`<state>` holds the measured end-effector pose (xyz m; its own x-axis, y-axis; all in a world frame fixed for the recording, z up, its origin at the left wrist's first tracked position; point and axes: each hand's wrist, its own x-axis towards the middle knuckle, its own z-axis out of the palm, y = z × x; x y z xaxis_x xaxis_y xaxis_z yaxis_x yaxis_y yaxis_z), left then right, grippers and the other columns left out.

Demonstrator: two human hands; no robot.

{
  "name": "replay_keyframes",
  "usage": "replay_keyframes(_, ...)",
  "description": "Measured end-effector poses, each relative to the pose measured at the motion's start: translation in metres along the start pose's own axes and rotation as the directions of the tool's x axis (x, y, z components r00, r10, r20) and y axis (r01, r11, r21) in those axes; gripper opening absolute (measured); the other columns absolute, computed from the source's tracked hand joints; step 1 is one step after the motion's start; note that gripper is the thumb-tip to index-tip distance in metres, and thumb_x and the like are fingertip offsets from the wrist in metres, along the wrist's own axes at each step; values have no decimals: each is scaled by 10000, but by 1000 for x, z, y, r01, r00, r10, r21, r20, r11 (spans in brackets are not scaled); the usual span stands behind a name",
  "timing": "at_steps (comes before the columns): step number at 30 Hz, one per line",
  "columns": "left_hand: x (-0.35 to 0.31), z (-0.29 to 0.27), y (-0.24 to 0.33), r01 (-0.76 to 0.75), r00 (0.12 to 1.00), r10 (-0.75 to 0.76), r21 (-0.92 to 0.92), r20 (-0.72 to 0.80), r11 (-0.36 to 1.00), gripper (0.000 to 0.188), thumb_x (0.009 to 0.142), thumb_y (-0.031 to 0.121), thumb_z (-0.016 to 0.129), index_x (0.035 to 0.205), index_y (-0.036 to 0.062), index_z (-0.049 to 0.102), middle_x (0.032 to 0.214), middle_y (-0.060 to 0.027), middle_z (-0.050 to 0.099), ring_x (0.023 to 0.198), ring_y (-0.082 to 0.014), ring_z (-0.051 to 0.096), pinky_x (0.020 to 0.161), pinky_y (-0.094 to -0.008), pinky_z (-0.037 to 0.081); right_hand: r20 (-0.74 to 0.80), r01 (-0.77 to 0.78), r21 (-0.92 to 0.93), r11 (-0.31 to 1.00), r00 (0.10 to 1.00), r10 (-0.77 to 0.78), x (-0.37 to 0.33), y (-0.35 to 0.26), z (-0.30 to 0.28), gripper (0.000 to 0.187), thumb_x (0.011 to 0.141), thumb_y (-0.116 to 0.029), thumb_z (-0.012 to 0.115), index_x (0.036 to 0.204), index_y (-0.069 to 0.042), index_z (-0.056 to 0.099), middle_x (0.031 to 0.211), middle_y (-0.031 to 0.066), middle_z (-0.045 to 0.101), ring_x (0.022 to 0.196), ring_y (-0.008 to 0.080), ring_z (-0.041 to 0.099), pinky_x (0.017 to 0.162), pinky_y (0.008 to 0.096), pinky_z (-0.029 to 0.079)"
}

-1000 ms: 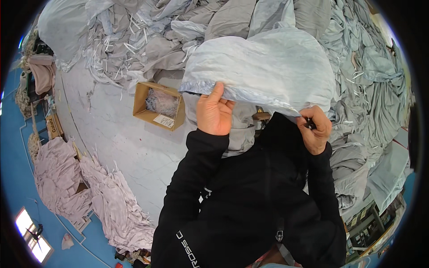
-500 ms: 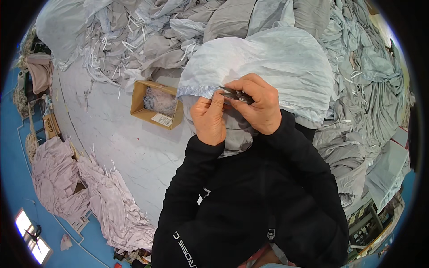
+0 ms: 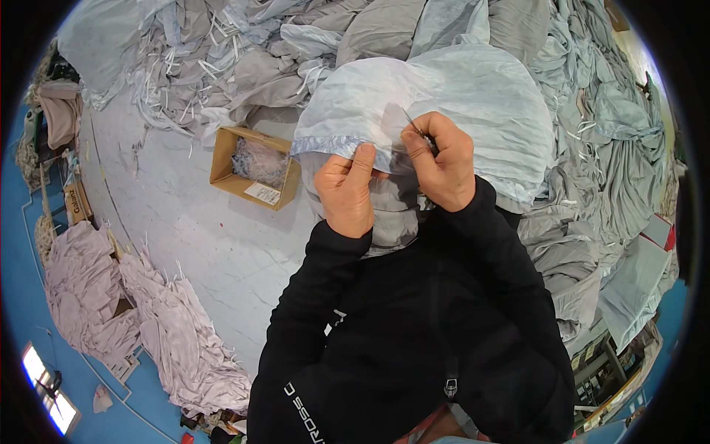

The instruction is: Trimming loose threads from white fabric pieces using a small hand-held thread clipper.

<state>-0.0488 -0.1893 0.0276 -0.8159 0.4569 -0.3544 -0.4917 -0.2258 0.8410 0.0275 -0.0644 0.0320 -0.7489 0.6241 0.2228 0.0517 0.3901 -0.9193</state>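
In the head view, pinching a pale grey-blue cloth by the near edge, between thumb and bent fingers of the left hand, thumb uppermost beside a shiny bluish hem. Grasping a slender dark tool in the curled fingers of the right hand, with thin tip slanting up and to the left over the cloth, apart from the left hand. Impossible to tell the full shape of the tool inside the grip.

As for the cloth, spread out in front of the body, beyond both hands, with left corner close to an open cardboard box; cannot tell whether touching.

As for the box, standing on a pale marbled table, left of the left hand, mouth open to view. Inside, a loose, wispy tangle of pale grey and pinkish stuff, too fine to identify. On the near side, a white label. Farther left, past the table edge, a brown carton, contents impossible to make out.

Around the cloth, heaped grey fabric with white ties; at lower left, a crumpled pinkish fabric pile.
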Motion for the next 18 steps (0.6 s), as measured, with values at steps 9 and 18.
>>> replay_keyframes(9, 2, -13, 5, 88, 995, -96, 235, 23, 968, 152, 935, 125, 664, 865, -8, 644, 780, -49, 660, 660, -96, 602, 575, -241, 505, 123, -324, 367, 872, 946, 300, 3, 1, -9, 148, 965, -129, 604, 875, -14, 577, 664, -29, 536, 549, 35, 458, 507, 207, 347)
replay_keyframes(18, 16, -3, 26, -659, 697, 533, 721, 479, 215, 176, 780, 27, 736, 935, 28, 652, 920, -83, 585, 784, -227, 604, 642, -305, 480, 100, -375, 468, 801, 922, 373, -2, 4, -8, 139, 962, -135, 612, 899, -13, 589, 669, -26, 532, 543, 38, 452, 505, 202, 338)
